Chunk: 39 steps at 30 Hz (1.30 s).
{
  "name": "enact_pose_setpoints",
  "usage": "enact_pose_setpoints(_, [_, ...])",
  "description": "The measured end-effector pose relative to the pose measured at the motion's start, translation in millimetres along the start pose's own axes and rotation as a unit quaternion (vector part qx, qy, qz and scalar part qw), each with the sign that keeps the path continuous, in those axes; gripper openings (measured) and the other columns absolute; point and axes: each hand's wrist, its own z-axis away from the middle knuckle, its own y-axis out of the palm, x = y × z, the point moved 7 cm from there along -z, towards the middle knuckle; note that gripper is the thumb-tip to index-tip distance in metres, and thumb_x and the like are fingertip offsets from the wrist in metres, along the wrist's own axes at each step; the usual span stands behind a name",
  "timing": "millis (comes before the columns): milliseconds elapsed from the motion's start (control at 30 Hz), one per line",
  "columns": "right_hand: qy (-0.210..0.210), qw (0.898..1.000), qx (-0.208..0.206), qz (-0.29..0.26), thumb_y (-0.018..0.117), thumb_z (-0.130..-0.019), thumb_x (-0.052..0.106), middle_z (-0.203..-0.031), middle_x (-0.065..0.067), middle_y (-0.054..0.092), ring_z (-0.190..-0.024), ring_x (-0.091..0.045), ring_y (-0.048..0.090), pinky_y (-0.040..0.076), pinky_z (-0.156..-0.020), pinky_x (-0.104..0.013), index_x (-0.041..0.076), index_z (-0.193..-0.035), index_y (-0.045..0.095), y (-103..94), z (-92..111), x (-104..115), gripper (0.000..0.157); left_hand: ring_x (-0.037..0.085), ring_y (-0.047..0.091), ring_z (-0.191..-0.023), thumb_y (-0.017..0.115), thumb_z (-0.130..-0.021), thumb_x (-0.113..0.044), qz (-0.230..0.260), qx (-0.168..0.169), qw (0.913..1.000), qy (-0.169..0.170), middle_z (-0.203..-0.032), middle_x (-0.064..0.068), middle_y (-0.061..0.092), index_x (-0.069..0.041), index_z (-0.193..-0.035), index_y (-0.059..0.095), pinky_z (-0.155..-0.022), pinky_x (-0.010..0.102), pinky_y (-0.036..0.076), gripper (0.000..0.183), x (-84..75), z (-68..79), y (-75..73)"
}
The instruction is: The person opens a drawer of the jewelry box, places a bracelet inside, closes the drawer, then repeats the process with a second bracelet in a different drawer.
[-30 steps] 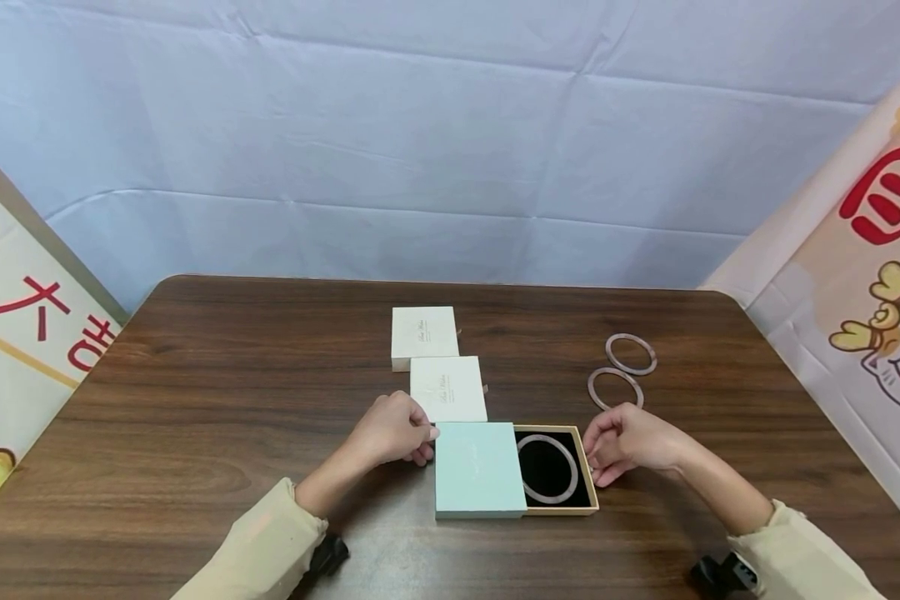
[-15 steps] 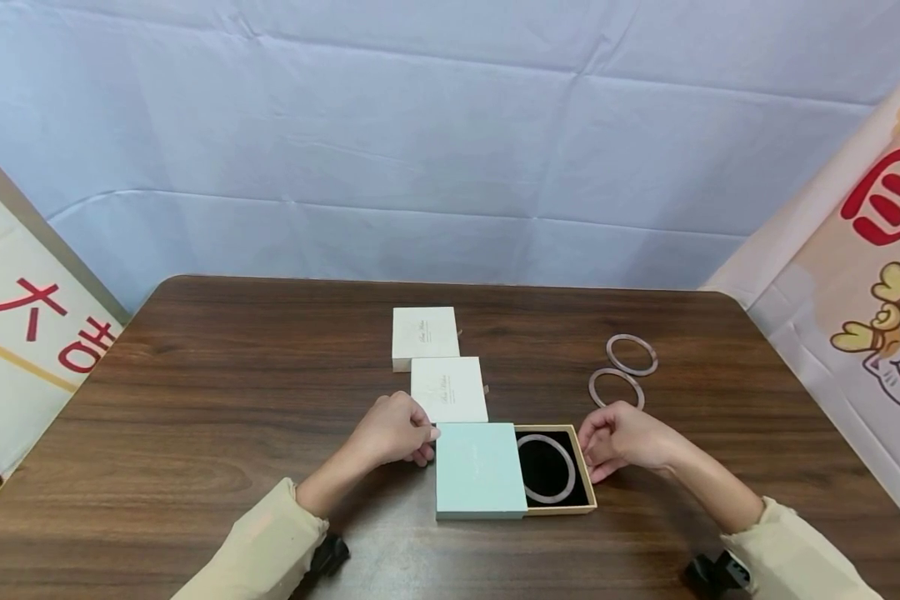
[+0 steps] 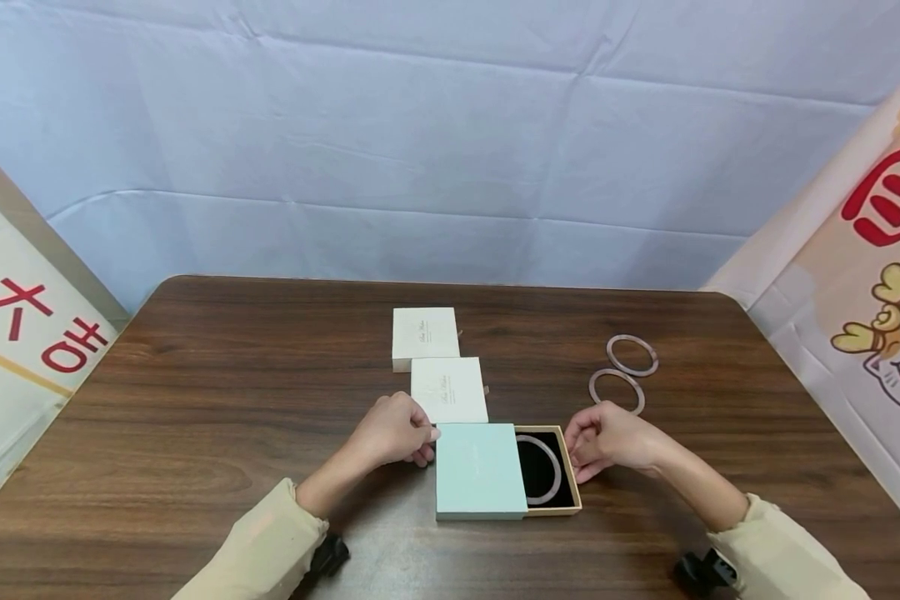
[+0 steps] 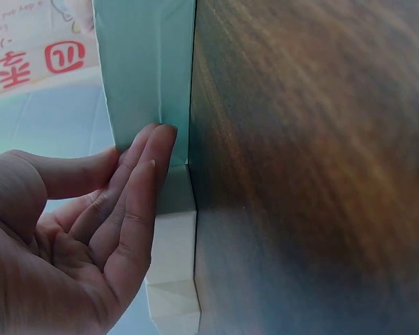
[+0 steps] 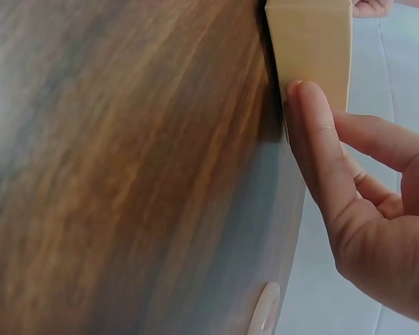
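A mint-green box sleeve (image 3: 480, 471) lies on the table with its drawer (image 3: 574, 492) partly out to the right. The drawer has a gold rim and black lining, and holds a pale bangle (image 3: 553, 483), partly hidden under the sleeve. My left hand (image 3: 399, 429) touches the sleeve's left side with extended fingers (image 4: 136, 202); its thumb is at the top edge. At the drawer's right end, my right hand (image 3: 618, 437) presses its straight fingers (image 5: 321, 139) against the outer wall.
Two white boxes (image 3: 450, 390) (image 3: 424, 333) stand behind the green sleeve, one farther back than the other. Two more pale bangles (image 3: 633, 356) (image 3: 617, 392) lie just beyond my right hand. The brown table (image 3: 232, 400) ends at a light blue cloth backdrop (image 3: 420, 167).
My right hand has moved left, and the drawer with its bangle has slid farther into the green sleeve. The left hand has stayed at the sleeve's left side.
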Motion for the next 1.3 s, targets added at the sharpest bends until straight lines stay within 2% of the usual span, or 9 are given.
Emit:
enact_pose_setpoints(700, [-0.012, 1.000, 0.027, -0.008, 0.051, -0.075, -0.015, -0.065, -0.009, 0.057, -0.061, -0.017, 0.061, 0.053, -0.064, -0.040, -0.018, -0.084, 0.051, 23.3, -17.2, 9.2, 0.010, 0.012, 0.062, -0.050, 0.061, -0.086, -0.006, 0.006, 0.003, 1.0000, 0.001, -0.054, 0.000, 0.062, -0.003, -0.063, 0.067, -0.048, 0.025, 0.048, 0.024, -0.4, 0.6, 0.4])
enact_pose_setpoints(1300, [-0.021, 0.999, 0.033, -0.001, 0.052, -0.077, -0.014, -0.070, -0.014, 0.059, -0.065, -0.020, 0.063, 0.053, -0.065, -0.039, -0.018, -0.088, 0.053, 38.6, -25.2, 18.3, 0.012, 0.012, 0.062, -0.050, 0.061, -0.086, -0.006, 0.001, 0.003, 1.0000, -0.004, -0.054, 0.000, 0.062, -0.004, -0.062, 0.066, -0.049, 0.026, 0.049, 0.025, -0.4, 0.4, 0.5])
